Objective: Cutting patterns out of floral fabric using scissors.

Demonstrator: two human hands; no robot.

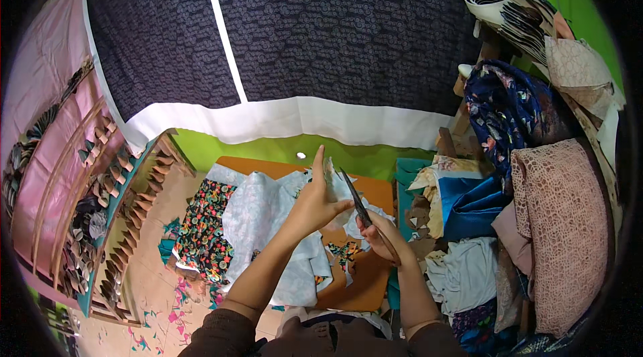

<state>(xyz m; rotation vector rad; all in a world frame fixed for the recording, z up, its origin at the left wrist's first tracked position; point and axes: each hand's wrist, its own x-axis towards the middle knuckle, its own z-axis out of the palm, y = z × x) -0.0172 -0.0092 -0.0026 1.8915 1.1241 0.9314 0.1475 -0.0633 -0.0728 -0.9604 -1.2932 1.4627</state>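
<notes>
My right hand (383, 231) grips a pair of dark scissors (355, 200), its blades pointing up and slightly left. To its left, my left hand (313, 204) has the index finger stretched upward and the thumb out toward the blades; its other fingers are hidden. Pale scrap cloth (339, 186) shows just behind that hand, and I cannot tell whether they touch. Beneath both hands, a light blue-white patterned cloth (258, 206) covers much of the orange-brown table (372, 283). Black floral fabric (204, 226) lies at its left end, with a small floral offcut (344, 253) near my right wrist.
Wooden racks of shoes (137, 206) stand at the left, with coloured scraps (177, 310) on the floor. Piled at the right are blue satin (472, 204), a pale garment (463, 275) and beige lace (562, 230). A dark patterned curtain (341, 35) hangs beyond the table.
</notes>
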